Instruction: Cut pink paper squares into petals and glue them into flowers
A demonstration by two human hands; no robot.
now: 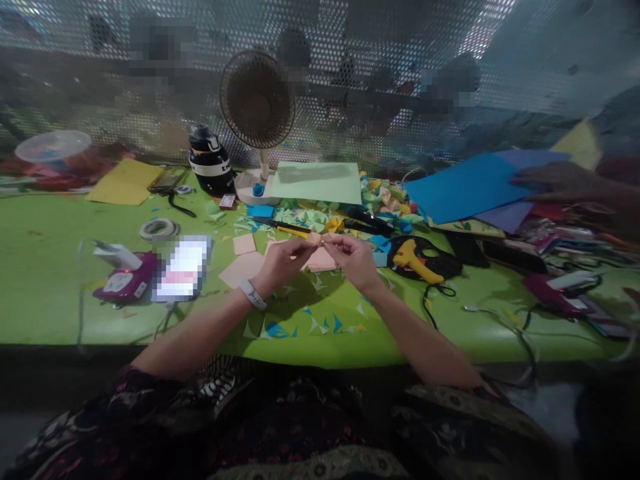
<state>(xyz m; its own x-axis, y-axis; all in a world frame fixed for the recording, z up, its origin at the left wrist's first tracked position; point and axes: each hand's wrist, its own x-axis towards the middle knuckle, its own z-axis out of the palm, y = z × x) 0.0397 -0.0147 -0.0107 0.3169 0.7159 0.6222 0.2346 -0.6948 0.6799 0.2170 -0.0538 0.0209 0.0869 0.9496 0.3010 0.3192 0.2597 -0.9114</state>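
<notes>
Over the middle of the green table, my left hand and my right hand meet at the fingertips. Pinched between them is a small piece of peach paper, partly covered by the fingers; its exact shape is hard to make out. Below lie peach paper sheets, and a peach paper square rests to the left. Behind the hands spreads a heap of curled paper pieces in green, yellow and blue. A yellow-handled craft knife lies just beyond my left hand. Blue and white paper scraps are scattered nearer me.
At right lie a yellow glue gun on a black pad and a cable. At left are a phone, a tape roll and a purple device. A fan and bottle stand behind. Another person's hand touches blue paper.
</notes>
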